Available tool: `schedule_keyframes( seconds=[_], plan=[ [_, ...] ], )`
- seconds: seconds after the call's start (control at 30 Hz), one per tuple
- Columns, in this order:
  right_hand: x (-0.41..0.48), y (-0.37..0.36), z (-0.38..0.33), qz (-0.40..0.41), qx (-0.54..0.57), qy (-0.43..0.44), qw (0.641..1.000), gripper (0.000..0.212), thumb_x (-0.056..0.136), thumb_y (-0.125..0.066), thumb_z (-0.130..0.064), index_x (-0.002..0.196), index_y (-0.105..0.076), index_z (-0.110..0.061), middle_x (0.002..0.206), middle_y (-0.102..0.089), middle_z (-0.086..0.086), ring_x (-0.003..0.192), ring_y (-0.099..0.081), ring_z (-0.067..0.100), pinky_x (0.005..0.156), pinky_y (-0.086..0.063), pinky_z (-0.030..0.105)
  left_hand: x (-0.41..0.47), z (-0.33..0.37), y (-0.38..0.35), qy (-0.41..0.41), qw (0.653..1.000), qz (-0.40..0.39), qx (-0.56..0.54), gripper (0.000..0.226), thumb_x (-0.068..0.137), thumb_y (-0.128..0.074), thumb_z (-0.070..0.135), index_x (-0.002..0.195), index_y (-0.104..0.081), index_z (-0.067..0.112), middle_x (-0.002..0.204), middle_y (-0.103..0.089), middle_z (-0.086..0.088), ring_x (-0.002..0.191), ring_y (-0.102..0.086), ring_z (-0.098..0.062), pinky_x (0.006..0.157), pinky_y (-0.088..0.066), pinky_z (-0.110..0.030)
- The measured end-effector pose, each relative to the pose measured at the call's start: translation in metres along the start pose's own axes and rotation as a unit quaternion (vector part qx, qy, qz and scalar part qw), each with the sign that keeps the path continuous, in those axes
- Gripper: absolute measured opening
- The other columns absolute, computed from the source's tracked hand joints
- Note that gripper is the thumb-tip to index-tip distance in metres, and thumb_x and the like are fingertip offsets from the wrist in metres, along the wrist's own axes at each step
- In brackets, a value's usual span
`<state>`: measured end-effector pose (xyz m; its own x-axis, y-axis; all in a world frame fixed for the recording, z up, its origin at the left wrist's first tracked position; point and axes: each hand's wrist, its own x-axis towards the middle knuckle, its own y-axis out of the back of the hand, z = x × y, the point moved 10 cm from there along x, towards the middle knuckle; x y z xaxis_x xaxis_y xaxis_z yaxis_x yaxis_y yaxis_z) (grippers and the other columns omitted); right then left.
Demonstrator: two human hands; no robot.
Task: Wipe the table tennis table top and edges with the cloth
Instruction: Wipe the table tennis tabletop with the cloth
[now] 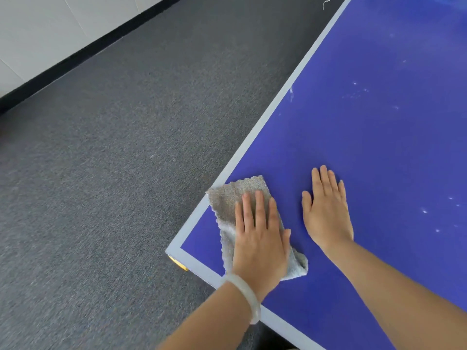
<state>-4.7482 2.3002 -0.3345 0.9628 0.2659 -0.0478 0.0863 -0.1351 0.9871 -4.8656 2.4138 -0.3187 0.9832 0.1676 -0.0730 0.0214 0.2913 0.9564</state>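
Two hands lie flat at the near corner of the tabletop (379, 147). Your left hand (260, 231), a pale bracelet (246, 291) on its wrist, presses the grey cloth (237, 195) down with straight fingers, not curled round it. Your right hand (326, 210) rests open-palmed on bare blue just beside it, holding nothing. The cloth lies rumpled under the left palm, and its far end reaches onto the white border strip (265, 122) along the left edge, so you look to be early in the job, working this corner. The blue around your hands seems free of marks, though blur makes that hard to confirm. A yellow fitting (177, 262) shows under the corner. Farther out, pale specks (358, 90) dot the surface to the right and a whitish smear sits by the left border. All of that is left to wipe, as are the side faces of the edges, which you can't see from here. Left of the table, grey carpet (126, 173) runs to the wall (38, 34), giving you room to walk the long edge, and a loose thread (326, 2) lies near the far end.
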Motion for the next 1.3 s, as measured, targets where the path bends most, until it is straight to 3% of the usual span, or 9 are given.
schedule_keyframes(
  seconds=[0.13,0.3,0.4,0.53,0.7,0.83,0.97,1.1,1.3],
  plan=[
    [0.003,-0.002,0.002,0.0,-0.016,0.008,1.0,0.063,0.103,-0.024,-0.036,0.159,-0.012,-0.009,0.166,-0.01,0.008,0.154,-0.005,0.021,0.126,-0.002,0.039,0.053,-0.025,-0.013,0.027,0.997,-0.035,0.067,0.068,0.103,-0.017,0.046,0.158,0.006,0.014,0.165,0.012,-0.014,0.15,0.017,-0.038,0.117,0.006,-0.062],
    [0.003,0.0,-0.002,-0.011,-0.032,0.008,0.999,0.064,0.103,-0.019,-0.038,0.159,-0.008,-0.01,0.167,-0.006,0.007,0.154,-0.002,0.021,0.126,-0.001,0.039,0.083,-0.076,0.005,0.053,0.992,-0.055,0.101,0.061,0.1,-0.006,0.05,0.156,0.011,0.033,0.165,0.012,0.011,0.151,0.01,-0.037,0.11,-0.006,-0.075],
    [0.003,-0.001,-0.001,-0.018,-0.046,0.006,0.999,0.063,0.103,-0.017,-0.038,0.159,-0.005,-0.01,0.167,-0.004,0.007,0.154,-0.001,0.022,0.126,-0.001,0.039,0.03,-0.092,0.003,0.11,0.989,-0.049,0.088,0.064,0.098,0.0,0.05,0.158,0.005,0.031,0.166,0.006,0.006,0.15,-0.004,-0.041,0.111,-0.016,-0.07],
    [0.002,-0.002,0.0,-0.018,-0.039,0.003,0.999,0.063,0.104,-0.021,-0.036,0.159,-0.008,-0.009,0.167,-0.006,0.008,0.154,-0.002,0.022,0.126,-0.003,0.041,-0.046,-0.105,0.001,0.157,0.985,-0.061,0.048,0.064,0.098,-0.018,0.048,0.158,-0.018,0.025,0.165,-0.016,-0.002,0.148,-0.015,-0.045,0.11,-0.019,-0.07],
    [0.003,-0.001,-0.001,-0.013,-0.039,0.002,0.999,0.063,0.103,-0.02,-0.037,0.159,-0.009,-0.009,0.167,-0.007,0.008,0.154,-0.003,0.022,0.126,-0.004,0.042,-0.01,-0.124,0.011,0.16,0.986,-0.054,-0.014,0.064,0.098,-0.004,0.05,0.157,0.013,0.031,0.166,0.01,0.005,0.152,-0.008,-0.033,0.117,-0.025,-0.053],
    [0.004,-0.001,-0.001,-0.009,-0.036,0.004,0.999,0.063,0.103,-0.021,-0.037,0.158,-0.01,-0.009,0.167,-0.008,0.008,0.154,-0.005,0.023,0.126,-0.003,0.041,0.017,-0.137,0.016,0.181,0.977,-0.048,-0.098,0.063,0.1,-0.011,0.049,0.158,0.004,0.031,0.166,-0.005,0.006,0.151,-0.016,-0.026,0.114,-0.034,-0.049],
    [0.002,0.0,-0.001,-0.006,-0.031,0.002,1.0,0.064,0.103,-0.02,-0.037,0.158,-0.011,-0.008,0.167,-0.009,0.009,0.154,-0.005,0.023,0.126,-0.004,0.041,-0.034,-0.103,0.006,0.198,0.979,-0.011,0.043,0.069,0.098,-0.01,0.048,0.159,-0.011,0.017,0.166,-0.01,-0.011,0.151,-0.011,-0.035,0.117,-0.017,-0.061],
    [0.002,-0.001,-0.001,-0.008,-0.019,0.001,1.0,0.063,0.103,-0.022,-0.036,0.158,-0.01,-0.009,0.167,-0.007,0.007,0.154,-0.003,0.021,0.126,-0.002,0.04,-0.056,-0.029,-0.017,0.141,0.99,-0.003,0.025,0.074,0.093,-0.028,0.047,0.155,-0.025,0.007,0.163,-0.012,-0.02,0.15,-0.006,-0.043,0.113,-0.012,-0.07],
    [0.004,0.004,0.007,-0.004,0.14,-0.012,0.99,0.059,0.104,-0.037,-0.033,0.158,-0.02,-0.018,0.167,-0.009,-0.003,0.153,0.0,0.009,0.125,0.006,0.031,-0.055,0.094,-0.051,0.01,0.997,-0.078,0.029,0.074,0.103,-0.022,0.045,0.155,0.008,0.001,0.16,0.021,-0.023,0.147,0.023,-0.042,0.115,0.008,-0.068]
  ],
)
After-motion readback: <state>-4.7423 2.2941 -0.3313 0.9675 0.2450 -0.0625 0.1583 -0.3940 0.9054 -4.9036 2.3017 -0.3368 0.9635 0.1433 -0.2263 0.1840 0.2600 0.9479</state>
